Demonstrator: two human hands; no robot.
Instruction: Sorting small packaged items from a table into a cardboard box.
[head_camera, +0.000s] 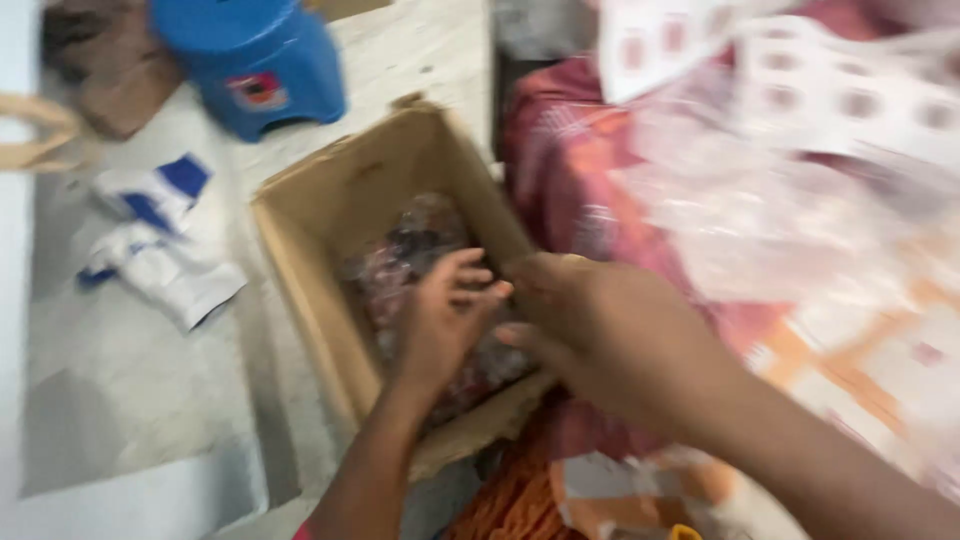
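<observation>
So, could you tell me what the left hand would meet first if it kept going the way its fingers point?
Likely the right hand, just beyond the left hand over the cardboard box; blur hides whether they touch.

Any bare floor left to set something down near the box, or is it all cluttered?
Free: pale floor left of the cardboard box, below the white-and-blue packets. Crowded: inside the box, where left hand and right hand meet over clear bags; patterned cloth fills the right.
</observation>
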